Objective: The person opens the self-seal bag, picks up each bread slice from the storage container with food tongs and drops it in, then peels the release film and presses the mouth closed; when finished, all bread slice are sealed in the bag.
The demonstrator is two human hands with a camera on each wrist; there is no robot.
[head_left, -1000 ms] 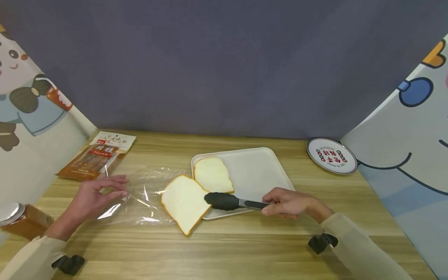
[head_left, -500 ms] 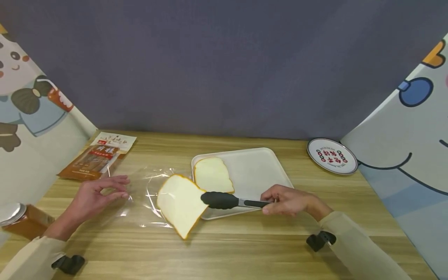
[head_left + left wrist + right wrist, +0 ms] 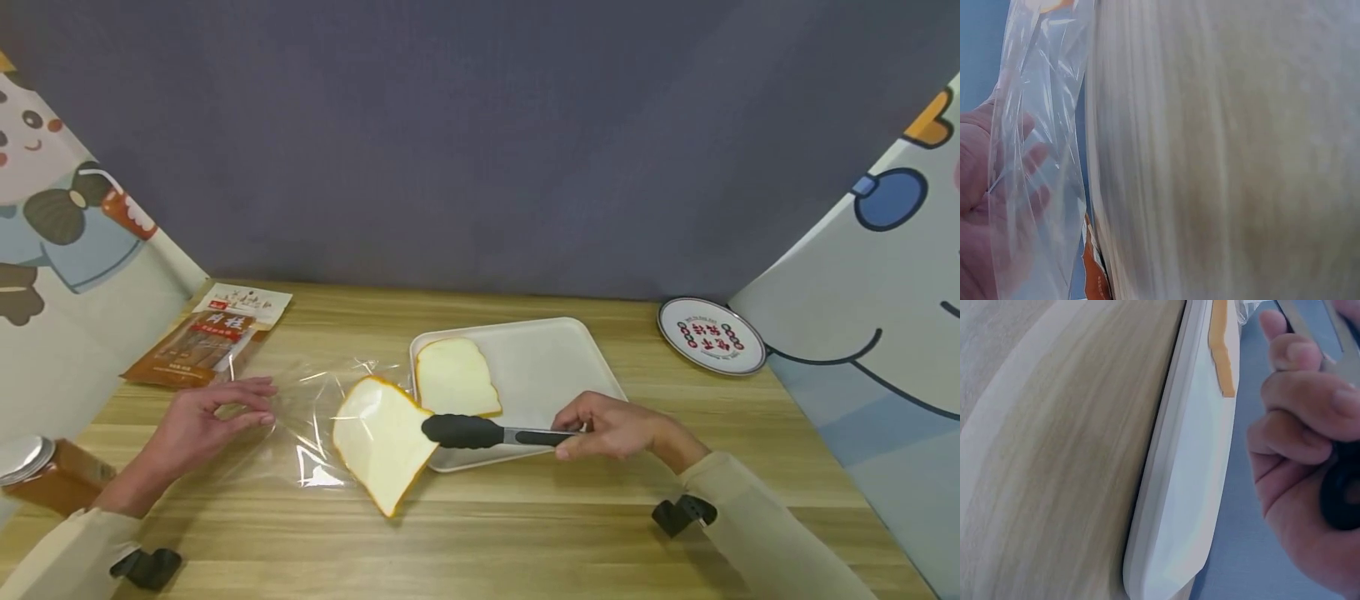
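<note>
In the head view my left hand (image 3: 213, 421) pinches the end of a clear plastic bag (image 3: 303, 417); the left wrist view shows its fingers behind the crinkled film (image 3: 1054, 137). My right hand (image 3: 615, 429) grips black-tipped tongs (image 3: 465, 432), fingers curled round the handles in the right wrist view. Between the tong tips is the right corner of a bread slice (image 3: 384, 446), held tilted over the table. The slice's left part lies within the bag's mouth, film showing over it. A second bread slice (image 3: 456, 375) lies on the left side of a white tray (image 3: 543, 367).
A brown packet (image 3: 202, 333) lies at the back left. Beside my left forearm is a jar (image 3: 60, 475) of brown powder with a silver lid. A round printed plate (image 3: 711, 335) is at the back right. A dark partition (image 3: 480, 150) stands behind the wooden table (image 3: 525, 533).
The right hand and tongs have moved slightly left, carrying the bread slice farther into the bag's mouth. The bag's film has shifted over the slice; the left hand has stayed almost still.
</note>
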